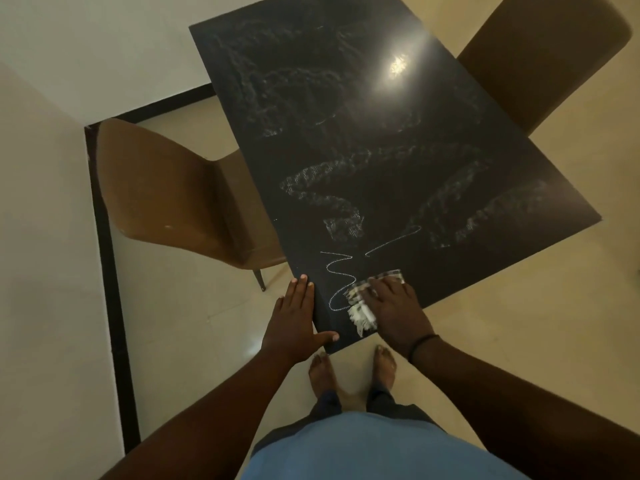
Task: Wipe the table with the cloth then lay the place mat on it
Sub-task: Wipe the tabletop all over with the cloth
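At the near corner of the dark worktop [398, 150], a right hand [394, 306] presses flat on a checked cloth [360, 306], soft, limp and light, best held under the palm; the left hand [294, 323], fingers spread, braces the left edge. No place mat shows.

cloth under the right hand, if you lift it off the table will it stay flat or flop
The cloth would probably flop: it looks bunched under the right hand, with a frayed fringe spilling out near the table edge. It is likely light, since it is small and one flat hand moves it. It seems to slide easily on the glossy top.
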